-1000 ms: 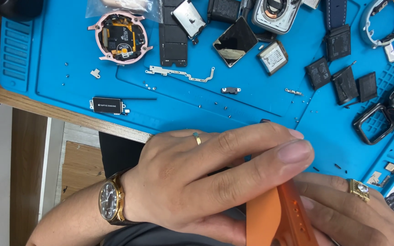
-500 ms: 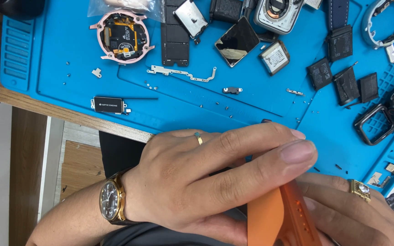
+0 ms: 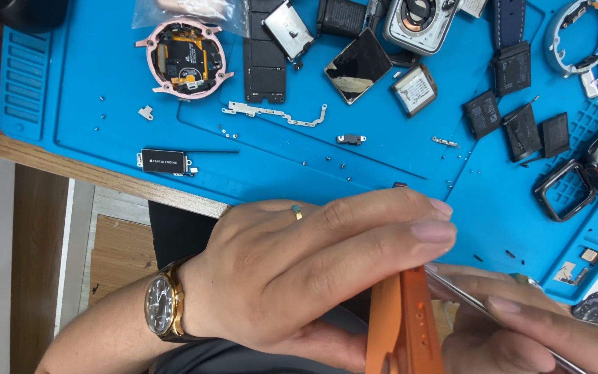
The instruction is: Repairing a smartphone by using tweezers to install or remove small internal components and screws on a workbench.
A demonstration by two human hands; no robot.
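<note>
An orange watch strap (image 3: 404, 322) is standing at the frame's lower edge, the left hand (image 3: 299, 270) gripping it, fingers curled over its top. The right hand (image 3: 534, 325) is pinching a thin metal tool (image 3: 493, 308) beside it, above a blue repair mat (image 3: 105, 83) strewn with watch parts.

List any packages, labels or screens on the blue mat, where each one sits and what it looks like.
Clear plastic bag: top edge, above the round pink watch case, crumpled and see-through.
Black labelled module: near the mat's front edge, left side, small rectangle with white print.
Dark screen glass: top middle, square, glossy, tilted.
Labelled silver cell: right of that glass, small square with a pale label.
</note>
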